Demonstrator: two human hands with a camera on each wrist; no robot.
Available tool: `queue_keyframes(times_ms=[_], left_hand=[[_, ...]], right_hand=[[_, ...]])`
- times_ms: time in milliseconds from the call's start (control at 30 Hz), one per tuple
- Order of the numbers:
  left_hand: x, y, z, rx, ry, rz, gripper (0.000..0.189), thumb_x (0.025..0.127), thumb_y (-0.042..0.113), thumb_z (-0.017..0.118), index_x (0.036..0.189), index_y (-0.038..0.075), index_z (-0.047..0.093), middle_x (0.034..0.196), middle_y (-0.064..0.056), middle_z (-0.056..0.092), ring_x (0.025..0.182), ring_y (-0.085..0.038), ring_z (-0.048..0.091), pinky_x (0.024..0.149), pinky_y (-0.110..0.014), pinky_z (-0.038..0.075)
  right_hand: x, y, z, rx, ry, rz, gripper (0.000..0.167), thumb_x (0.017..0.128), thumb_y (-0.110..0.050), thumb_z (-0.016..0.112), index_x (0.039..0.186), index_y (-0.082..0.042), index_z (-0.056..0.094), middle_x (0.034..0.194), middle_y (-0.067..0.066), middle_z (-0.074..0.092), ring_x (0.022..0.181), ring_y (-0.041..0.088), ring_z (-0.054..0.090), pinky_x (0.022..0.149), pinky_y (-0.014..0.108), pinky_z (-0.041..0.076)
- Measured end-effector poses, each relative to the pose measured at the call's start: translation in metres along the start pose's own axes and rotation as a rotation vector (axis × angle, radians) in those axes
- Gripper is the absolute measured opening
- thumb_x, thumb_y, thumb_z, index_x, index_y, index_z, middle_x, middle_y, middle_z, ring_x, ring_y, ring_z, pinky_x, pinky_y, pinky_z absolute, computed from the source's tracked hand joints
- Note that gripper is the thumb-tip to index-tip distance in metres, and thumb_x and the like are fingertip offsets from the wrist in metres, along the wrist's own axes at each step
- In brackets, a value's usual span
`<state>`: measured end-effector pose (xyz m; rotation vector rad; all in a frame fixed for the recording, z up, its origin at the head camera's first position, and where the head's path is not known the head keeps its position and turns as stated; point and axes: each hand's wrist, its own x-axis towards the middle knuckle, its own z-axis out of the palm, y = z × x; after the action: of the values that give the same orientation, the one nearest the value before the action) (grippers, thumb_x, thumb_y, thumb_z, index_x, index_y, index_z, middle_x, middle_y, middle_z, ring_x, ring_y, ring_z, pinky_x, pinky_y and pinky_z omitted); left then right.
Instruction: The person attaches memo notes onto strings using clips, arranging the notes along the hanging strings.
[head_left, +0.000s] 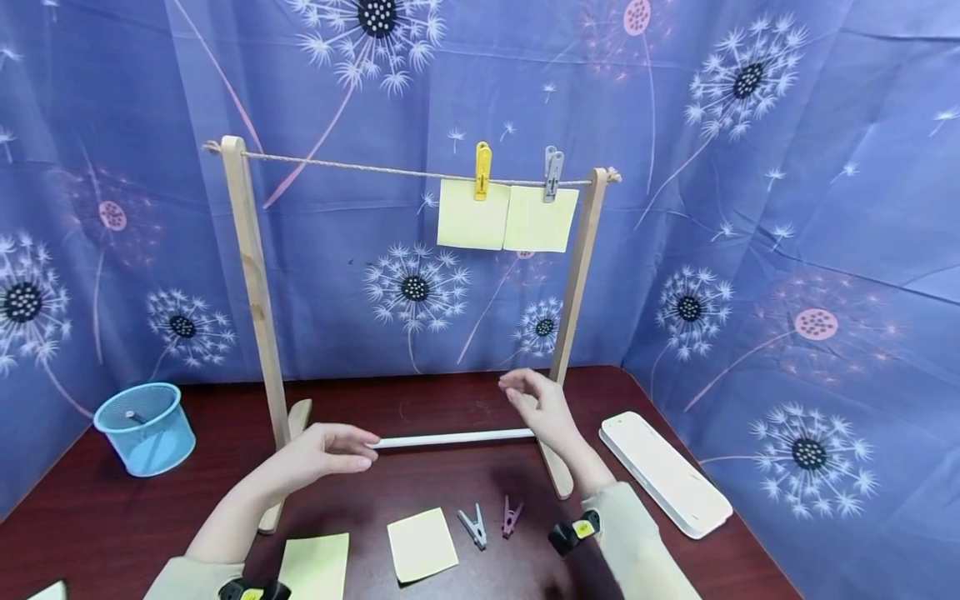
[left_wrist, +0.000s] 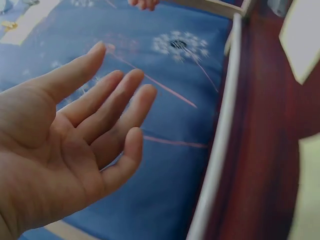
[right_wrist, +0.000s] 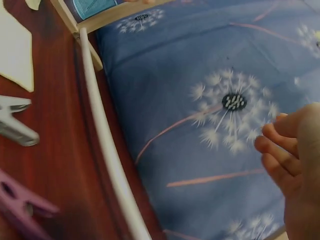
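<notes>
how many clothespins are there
4: a yellow pin and a grey pin on the rope, another grey pin and a purple pin on the table; the basket may hide more.

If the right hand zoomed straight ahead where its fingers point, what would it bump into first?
The right hand would probably bump into the blue curtain first, near a printed white dandelion. I can't tell exactly how far back the curtain hangs.
</notes>
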<state>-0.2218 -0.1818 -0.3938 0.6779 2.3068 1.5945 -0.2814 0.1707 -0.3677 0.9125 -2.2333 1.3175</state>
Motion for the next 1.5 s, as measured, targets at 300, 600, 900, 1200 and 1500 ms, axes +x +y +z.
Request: queue_keyframes(times_ms=[300, 600, 900, 1200, 1500], left_hand=[[-0.019, -0.033, -0.003, -0.06, -0.087, -0.085, 0.051, 0.096, 0.018, 0.062, 0.131, -0.018, 0.048, 0.124, -0.032, 0.06, 0.114, -0.03, 0.063, 0.091, -0.034, 0.054], [-0.027, -0.047, 0.003, 0.035, -0.16, -0.083, 0.047, 0.089, 0.015, 0.07, 0.122, -0.017, 0.057, 0.116, -0.032, 0.064, 0.107, -0.041, 0.063, 0.08, -0.02, 0.053], [-0.032, -0.051, 0.005, 0.131, -0.226, -0.105, 0.05, 0.072, 0.008, 0.085, 0.114, -0.009, 0.064, 0.108, -0.016, 0.065, 0.094, -0.024, 0.058, 0.076, -0.025, 0.05], [-0.034, -0.054, 0.009, 0.173, -0.265, -0.032, 0.047, 0.063, -0.004, 0.086, 0.103, -0.005, 0.062, 0.097, -0.002, 0.058, 0.084, -0.005, 0.05, 0.073, -0.021, 0.044], [-0.034, -0.055, 0.017, 0.337, -0.188, -0.054, 0.052, 0.053, -0.004, 0.089, 0.095, 0.006, 0.06, 0.089, 0.0, 0.05, 0.076, -0.004, 0.043, 0.068, -0.021, 0.04]], right_hand=[[-0.036, 0.048, 0.0, 0.075, -0.213, 0.141, 0.024, 0.091, 0.001, 0.063, 0.114, 0.009, 0.063, 0.107, 0.023, 0.07, 0.098, 0.026, 0.069, 0.084, 0.031, 0.055], [-0.05, 0.064, -0.004, 0.158, -0.367, 0.159, 0.031, 0.091, -0.007, 0.066, 0.117, 0.008, 0.061, 0.108, 0.024, 0.069, 0.102, 0.042, 0.065, 0.087, 0.025, 0.054], [-0.058, 0.075, -0.005, 0.156, -0.514, 0.144, 0.034, 0.089, -0.009, 0.069, 0.117, 0.009, 0.06, 0.111, 0.031, 0.066, 0.105, 0.044, 0.063, 0.093, 0.055, 0.049], [-0.061, 0.084, -0.003, 0.267, -0.678, 0.198, 0.055, 0.082, -0.011, 0.078, 0.127, 0.012, 0.054, 0.122, 0.032, 0.061, 0.115, 0.048, 0.057, 0.102, 0.043, 0.047], [-0.063, 0.091, -0.007, 0.217, -0.816, 0.225, 0.056, 0.079, -0.011, 0.081, 0.127, 0.008, 0.058, 0.121, 0.025, 0.065, 0.11, 0.033, 0.061, 0.098, 0.037, 0.049]])
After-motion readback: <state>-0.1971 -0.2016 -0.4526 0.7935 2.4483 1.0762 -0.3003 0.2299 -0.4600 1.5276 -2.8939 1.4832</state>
